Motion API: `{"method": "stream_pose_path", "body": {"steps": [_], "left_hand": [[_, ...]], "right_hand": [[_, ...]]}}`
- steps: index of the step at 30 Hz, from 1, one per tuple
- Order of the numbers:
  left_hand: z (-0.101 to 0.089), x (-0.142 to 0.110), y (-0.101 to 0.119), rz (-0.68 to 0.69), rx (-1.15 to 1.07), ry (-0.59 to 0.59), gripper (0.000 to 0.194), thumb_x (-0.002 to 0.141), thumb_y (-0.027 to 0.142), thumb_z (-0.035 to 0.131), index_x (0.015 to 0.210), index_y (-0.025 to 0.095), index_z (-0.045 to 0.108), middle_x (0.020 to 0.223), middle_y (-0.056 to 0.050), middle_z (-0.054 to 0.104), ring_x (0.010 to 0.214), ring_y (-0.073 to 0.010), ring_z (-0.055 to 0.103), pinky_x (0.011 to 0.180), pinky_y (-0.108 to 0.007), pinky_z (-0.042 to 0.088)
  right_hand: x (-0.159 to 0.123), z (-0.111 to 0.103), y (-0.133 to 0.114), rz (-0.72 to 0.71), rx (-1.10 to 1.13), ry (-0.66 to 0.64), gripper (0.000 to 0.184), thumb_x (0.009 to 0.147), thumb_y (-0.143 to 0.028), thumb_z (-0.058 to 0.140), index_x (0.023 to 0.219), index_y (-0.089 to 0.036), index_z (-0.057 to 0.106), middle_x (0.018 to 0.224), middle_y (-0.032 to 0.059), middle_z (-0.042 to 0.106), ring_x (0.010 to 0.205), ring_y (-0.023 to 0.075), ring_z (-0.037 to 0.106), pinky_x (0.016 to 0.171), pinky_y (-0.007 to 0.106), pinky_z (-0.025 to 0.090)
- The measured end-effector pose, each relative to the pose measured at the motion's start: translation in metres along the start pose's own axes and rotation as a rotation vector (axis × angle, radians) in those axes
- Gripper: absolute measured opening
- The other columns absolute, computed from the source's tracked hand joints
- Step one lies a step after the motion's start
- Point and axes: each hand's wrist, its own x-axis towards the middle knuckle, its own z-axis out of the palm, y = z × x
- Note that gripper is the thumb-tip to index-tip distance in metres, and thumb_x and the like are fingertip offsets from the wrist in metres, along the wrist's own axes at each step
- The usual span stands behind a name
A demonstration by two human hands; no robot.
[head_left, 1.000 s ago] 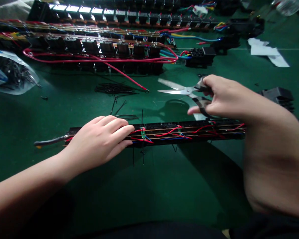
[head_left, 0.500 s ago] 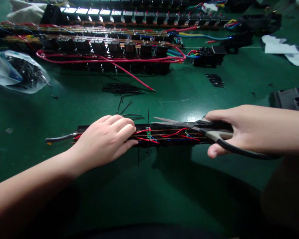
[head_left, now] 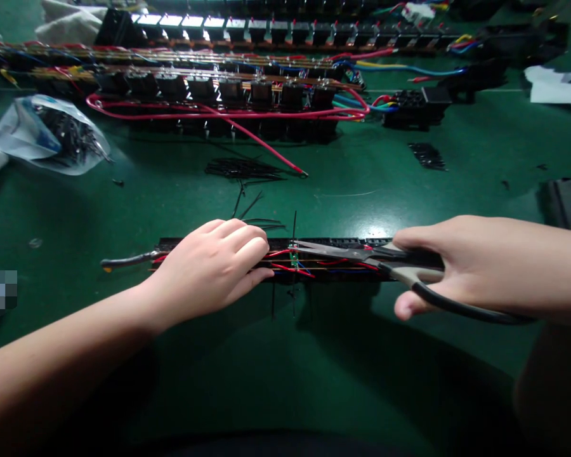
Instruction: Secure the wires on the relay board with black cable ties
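Pressing my flat, open left hand [head_left: 214,270] on the long black wired strip [head_left: 333,257], I grip grey-handled steel scissors [head_left: 361,257] in my closed right hand [head_left: 461,266].

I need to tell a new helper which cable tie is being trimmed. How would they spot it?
Start at the long black wired strip lying across the green table nearest the person. Between the left hand pressing it down and the right hand holding scissors sits one upright cable tie. Unlike the loose ties lying flat farther back, its tail stands up right at the blade tips.
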Motion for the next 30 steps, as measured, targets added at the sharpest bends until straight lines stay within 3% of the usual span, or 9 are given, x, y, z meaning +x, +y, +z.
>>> {"method": "stream_pose_path", "body": {"steps": [14, 21, 30], "left_hand": [[0.000, -0.001, 0.000, -0.003, -0.007, -0.002, 0.021, 0.106, 0.036, 0.053, 0.100, 0.016, 0.058, 0.109, -0.009, 0.075, 0.098, -0.0267, 0.073, 0.080, -0.040, 0.057], [0.000, -0.001, -0.001, -0.002, -0.012, -0.004, 0.021, 0.106, 0.035, 0.053, 0.100, 0.016, 0.058, 0.108, -0.009, 0.074, 0.097, -0.0278, 0.074, 0.078, -0.042, 0.059], [0.000, 0.000, 0.000, 0.002, -0.009, -0.001, 0.021, 0.106, 0.035, 0.052, 0.098, 0.016, 0.058, 0.107, -0.009, 0.074, 0.096, -0.0279, 0.074, 0.078, -0.041, 0.059]], "right_hand": [[0.006, 0.003, 0.005, 0.011, 0.008, -0.040, 0.039, 0.070, -0.064, 0.088, 0.070, -0.028, 0.072, 0.047, -0.0029, 0.065, 0.028, 0.0188, 0.055, 0.019, 0.030, 0.031], [0.009, 0.006, -0.003, -0.017, 0.016, 0.021, 0.041, 0.065, -0.061, 0.093, 0.062, -0.028, 0.069, 0.042, -0.0044, 0.061, 0.024, 0.0168, 0.050, 0.019, 0.029, 0.028], [0.013, 0.006, 0.000, 0.095, -0.041, -0.012, 0.044, 0.064, -0.066, 0.091, 0.063, -0.028, 0.070, 0.044, -0.0024, 0.062, 0.028, 0.0165, 0.051, 0.023, 0.030, 0.028]]}}
